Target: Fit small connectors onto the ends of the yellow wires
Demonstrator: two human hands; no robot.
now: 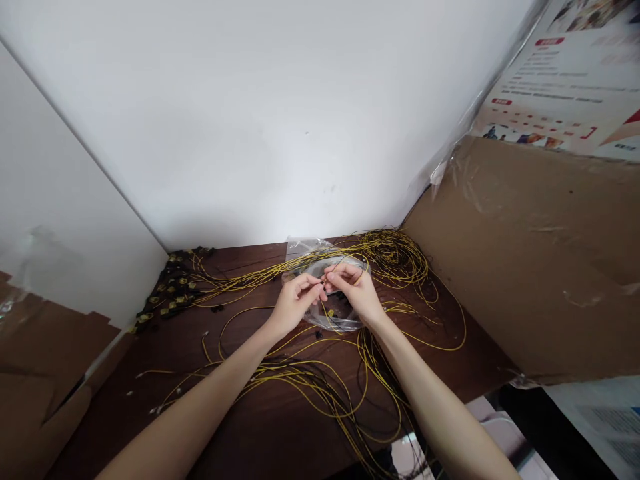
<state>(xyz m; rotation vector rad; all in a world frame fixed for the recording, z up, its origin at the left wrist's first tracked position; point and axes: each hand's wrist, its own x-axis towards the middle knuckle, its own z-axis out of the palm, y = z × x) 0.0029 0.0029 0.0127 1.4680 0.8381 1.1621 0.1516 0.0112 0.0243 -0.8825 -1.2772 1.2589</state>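
Observation:
My left hand (301, 300) and my right hand (350, 287) meet over a round, clear plastic container (327, 323). Both are closed in a pinch, fingertips almost touching. Thin wire runs at the fingertips, and a yellow wire (325, 308) hangs just below them; the exact piece between the fingers is too small to make out. Behind the hands, a bundle of yellow and black wires (265, 273) stretches across the table, coiled at its right end (400, 253). Nearer to me, another bundle of yellow and black wires (320, 387) passes beneath my forearms.
Black and yellow connectors (173, 290) are heaped at the table's (280, 427) back left. A clear plastic bag (300, 247) lies behind the container. A white wall (300, 133) closes the back, and a cardboard panel (540, 267) the right. More cardboard (45, 373) stands at left.

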